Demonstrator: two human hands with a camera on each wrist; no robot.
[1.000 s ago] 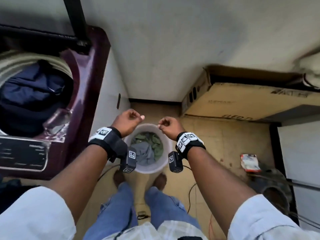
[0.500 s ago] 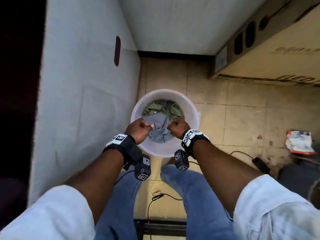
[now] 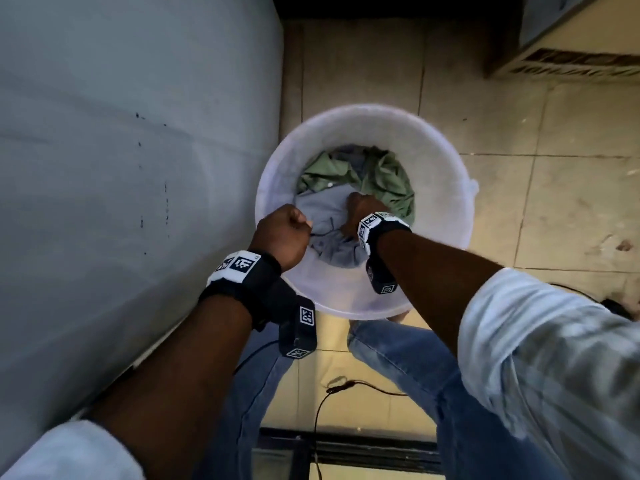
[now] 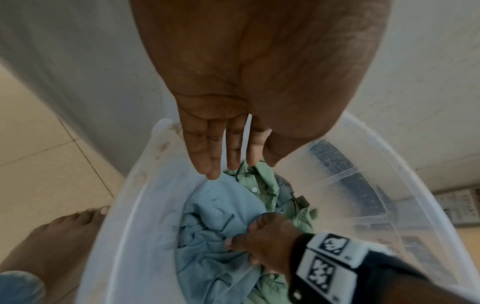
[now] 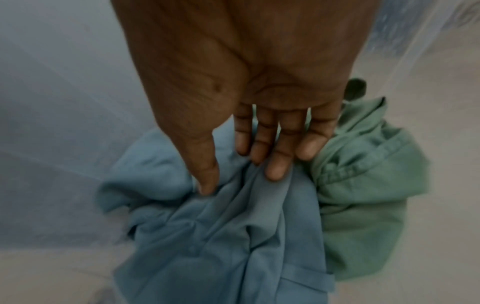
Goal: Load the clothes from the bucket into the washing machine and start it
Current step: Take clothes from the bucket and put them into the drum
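My right hand [image 3: 360, 211] is down inside the white bucket [image 3: 446, 174] on the floor beside the washing machine [image 3: 138, 150], fingers pinching the grey-blue garment [image 5: 223, 236]. My left hand [image 4: 233, 102] hovers over the rim, fingers extended, holding nothing. No readable writing.

Dim, soft indoor light with warm glare on the beige floor tiles [image 3: 485, 209], wide-angle bending at the edges, and heavy blur throughout the right-wrist view.
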